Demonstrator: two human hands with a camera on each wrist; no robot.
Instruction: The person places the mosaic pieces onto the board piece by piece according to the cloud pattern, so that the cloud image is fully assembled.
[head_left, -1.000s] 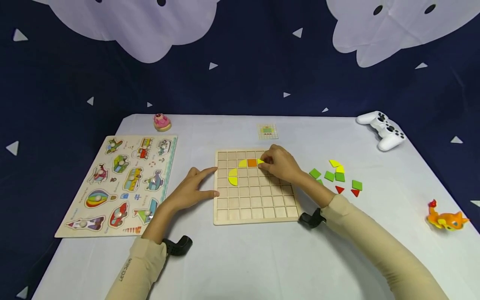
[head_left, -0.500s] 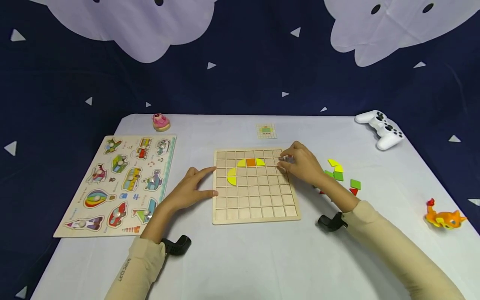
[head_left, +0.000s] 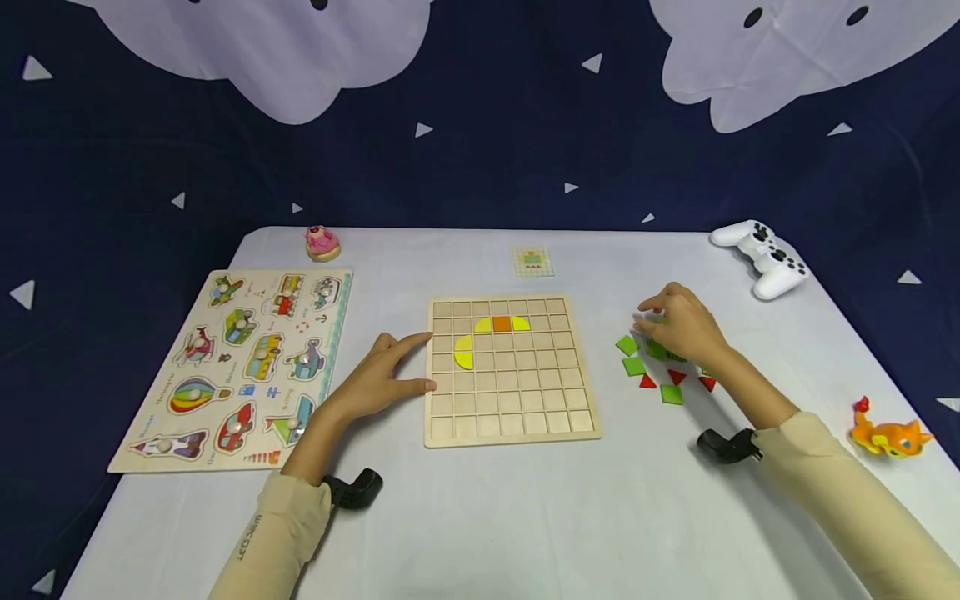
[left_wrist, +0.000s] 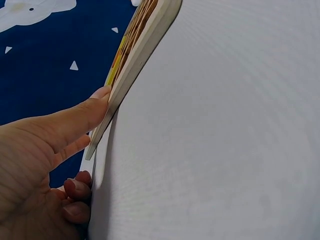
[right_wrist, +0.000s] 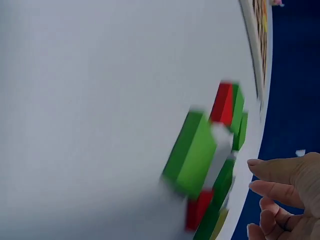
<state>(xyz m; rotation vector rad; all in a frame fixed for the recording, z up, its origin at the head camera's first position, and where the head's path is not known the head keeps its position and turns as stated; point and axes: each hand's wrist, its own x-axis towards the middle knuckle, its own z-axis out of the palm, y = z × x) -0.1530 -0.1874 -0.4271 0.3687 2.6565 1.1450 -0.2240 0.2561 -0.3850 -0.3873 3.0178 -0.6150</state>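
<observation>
Now right hand [head_left: 678,329] hovers over the loose tiles [head_left: 633,365] right of centre on the counter [head_left: 525,517], fingers loosely curled, nothing visibly pinched. Left hand [head_left: 378,379] lies flat, steadying the grid board [head_left: 510,417] mid-frame. Best pinch one tile by its edges, lift straight, leave neighbours undisturbed.

We see two bare hands, the left hand [head_left: 378,379] and the right hand [head_left: 682,329], coming out of long, close-fitting beige sleeves [head_left: 281,533]. The left sleeve bears small dark lettering along the forearm, too small to read. A black camera mount [head_left: 356,490] sits at each wrist.
</observation>
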